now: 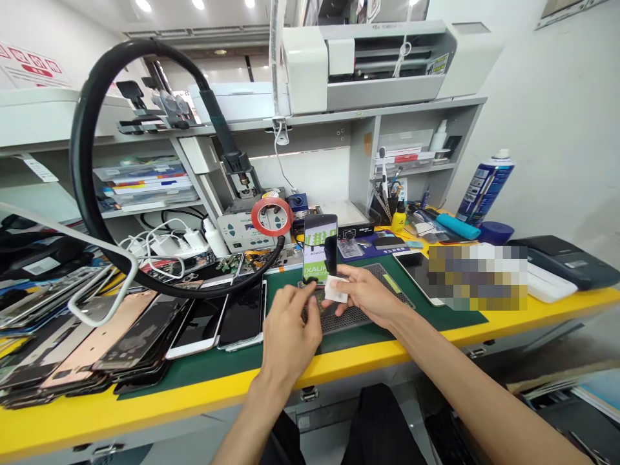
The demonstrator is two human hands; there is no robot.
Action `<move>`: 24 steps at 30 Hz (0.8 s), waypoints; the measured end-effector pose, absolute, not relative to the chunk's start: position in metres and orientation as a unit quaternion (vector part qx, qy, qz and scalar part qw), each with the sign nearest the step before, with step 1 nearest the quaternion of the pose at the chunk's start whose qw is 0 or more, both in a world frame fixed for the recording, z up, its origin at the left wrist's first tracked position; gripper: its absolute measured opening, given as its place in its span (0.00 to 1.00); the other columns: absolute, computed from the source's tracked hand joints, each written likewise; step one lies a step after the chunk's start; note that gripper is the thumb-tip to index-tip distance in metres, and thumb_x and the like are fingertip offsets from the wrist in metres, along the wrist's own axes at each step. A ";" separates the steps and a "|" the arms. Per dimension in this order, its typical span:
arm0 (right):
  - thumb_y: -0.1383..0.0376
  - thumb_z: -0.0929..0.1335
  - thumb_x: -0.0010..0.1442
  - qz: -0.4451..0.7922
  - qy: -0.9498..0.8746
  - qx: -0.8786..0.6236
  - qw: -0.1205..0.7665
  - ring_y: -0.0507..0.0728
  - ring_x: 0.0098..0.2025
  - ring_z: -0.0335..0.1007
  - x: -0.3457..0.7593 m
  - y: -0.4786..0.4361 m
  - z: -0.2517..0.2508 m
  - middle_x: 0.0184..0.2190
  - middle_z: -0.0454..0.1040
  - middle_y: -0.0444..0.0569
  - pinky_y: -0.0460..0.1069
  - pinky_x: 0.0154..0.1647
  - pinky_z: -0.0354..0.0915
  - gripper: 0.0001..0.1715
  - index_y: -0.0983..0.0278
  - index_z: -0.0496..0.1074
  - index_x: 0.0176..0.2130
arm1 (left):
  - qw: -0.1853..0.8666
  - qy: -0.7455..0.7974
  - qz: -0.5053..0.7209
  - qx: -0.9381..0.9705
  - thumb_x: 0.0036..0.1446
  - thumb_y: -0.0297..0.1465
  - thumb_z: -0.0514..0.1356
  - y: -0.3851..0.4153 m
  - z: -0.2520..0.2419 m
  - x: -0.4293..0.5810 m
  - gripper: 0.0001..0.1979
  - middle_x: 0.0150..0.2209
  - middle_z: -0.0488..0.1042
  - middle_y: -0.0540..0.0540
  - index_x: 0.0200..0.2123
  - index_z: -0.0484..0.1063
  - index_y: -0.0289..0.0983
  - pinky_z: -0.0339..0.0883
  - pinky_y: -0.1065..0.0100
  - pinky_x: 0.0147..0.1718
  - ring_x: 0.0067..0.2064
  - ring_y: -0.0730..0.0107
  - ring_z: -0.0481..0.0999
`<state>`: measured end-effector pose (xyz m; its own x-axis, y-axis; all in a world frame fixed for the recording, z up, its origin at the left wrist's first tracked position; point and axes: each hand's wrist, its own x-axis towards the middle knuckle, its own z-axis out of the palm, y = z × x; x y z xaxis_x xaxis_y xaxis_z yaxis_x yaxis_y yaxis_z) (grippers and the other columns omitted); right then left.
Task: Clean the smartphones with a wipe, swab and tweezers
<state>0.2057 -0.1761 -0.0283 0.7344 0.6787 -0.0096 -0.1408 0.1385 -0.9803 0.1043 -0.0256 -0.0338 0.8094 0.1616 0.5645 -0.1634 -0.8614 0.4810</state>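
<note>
A smartphone (314,242) with a dark, glossy screen stands nearly upright at mid-bench, and its glass mirrors green lettering. At its lower edge is my left hand (292,320), fingers curled and index fingertip touching the phone; the exact grip is partly hidden. My right hand (365,294), just right of the phone's lower end, pinches a small white square pad (336,289) between thumb and fingers. Beneath both hands lies a grey perforated mat (361,316) on the green work mat (450,318).
Stacked phone parts (130,336) and phones (242,316) crowd the left. A black hose (80,148) arches over them beside a red tape roll (256,216). Rightward are a white phone (416,274), a yellow bottle (398,221) and a spray can (482,190). Shelves stand behind.
</note>
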 end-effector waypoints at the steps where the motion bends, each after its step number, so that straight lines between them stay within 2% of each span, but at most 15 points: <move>1: 0.64 0.70 0.60 0.285 -0.223 -0.593 0.720 0.61 0.37 0.79 0.206 -0.176 -0.028 0.38 0.76 0.54 0.46 0.25 0.73 0.19 0.67 0.68 0.50 | 0.298 0.022 0.345 0.890 0.63 0.34 0.54 -0.022 -0.027 0.110 0.16 0.37 0.72 0.44 0.51 0.73 0.37 0.65 0.62 0.41 0.41 0.61 0.72; 4: 0.64 0.70 0.59 0.285 -0.207 -0.602 0.716 0.61 0.36 0.79 0.205 -0.175 -0.027 0.38 0.76 0.54 0.47 0.24 0.73 0.22 0.67 0.67 0.52 | 0.494 0.106 0.370 0.779 0.62 0.42 0.55 -0.010 -0.003 0.136 0.19 0.45 0.75 0.42 0.50 0.73 0.37 0.66 0.62 0.45 0.46 0.60 0.73; 6: 0.63 0.70 0.59 0.280 -0.210 -0.608 0.712 0.61 0.35 0.79 0.203 -0.175 -0.025 0.36 0.76 0.54 0.47 0.24 0.73 0.22 0.67 0.67 0.51 | 0.668 0.125 0.289 0.675 0.60 0.46 0.55 -0.002 0.011 0.159 0.22 0.46 0.75 0.40 0.46 0.73 0.35 0.69 0.63 0.43 0.48 0.58 0.74; 8: 0.63 0.70 0.59 0.277 -0.226 -0.611 0.706 0.59 0.34 0.78 0.201 -0.175 -0.023 0.36 0.76 0.53 0.47 0.25 0.72 0.21 0.67 0.68 0.51 | 0.789 0.129 0.160 0.580 0.59 0.49 0.54 0.003 0.021 0.179 0.26 0.48 0.75 0.39 0.48 0.72 0.34 0.69 0.63 0.43 0.49 0.58 0.75; 12: 0.61 0.70 0.59 0.267 -0.250 -0.630 0.684 0.57 0.32 0.77 0.199 -0.175 -0.022 0.34 0.76 0.52 0.47 0.25 0.72 0.22 0.67 0.69 0.51 | 0.844 0.065 0.000 0.533 0.61 0.51 0.47 0.003 0.023 0.206 0.31 0.40 0.78 0.34 0.44 0.75 0.29 0.73 0.57 0.38 0.41 0.53 0.78; 15: 0.59 0.70 0.58 0.256 -0.275 -0.646 0.664 0.57 0.32 0.76 0.199 -0.174 -0.024 0.32 0.76 0.52 0.46 0.25 0.71 0.20 0.68 0.71 0.47 | 0.889 -0.005 -0.085 0.449 0.61 0.50 0.46 0.001 0.014 0.211 0.32 0.39 0.79 0.33 0.46 0.75 0.29 0.73 0.55 0.37 0.38 0.52 0.79; 19: 0.58 0.71 0.57 0.245 -0.283 -0.660 0.651 0.56 0.30 0.75 0.198 -0.171 -0.026 0.31 0.76 0.52 0.46 0.24 0.70 0.18 0.68 0.72 0.43 | 0.911 -0.054 -0.117 0.392 0.60 0.53 0.45 0.001 0.006 0.206 0.36 0.40 0.79 0.32 0.50 0.73 0.28 0.74 0.52 0.38 0.36 0.51 0.80; 24: 0.57 0.72 0.55 0.241 -0.260 -0.678 0.644 0.55 0.29 0.75 0.196 -0.168 -0.026 0.30 0.76 0.51 0.45 0.22 0.69 0.18 0.68 0.72 0.41 | 0.922 -0.058 -0.090 0.371 0.56 0.59 0.46 0.003 0.008 0.196 0.41 0.39 0.79 0.32 0.50 0.73 0.27 0.74 0.54 0.36 0.35 0.51 0.80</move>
<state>0.1964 -0.1676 -0.0257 0.7481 0.6635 0.0079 0.0418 -0.0351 -0.9985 0.1959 0.0031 0.0081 0.9770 -0.2096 0.0401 0.1235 0.7084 0.6949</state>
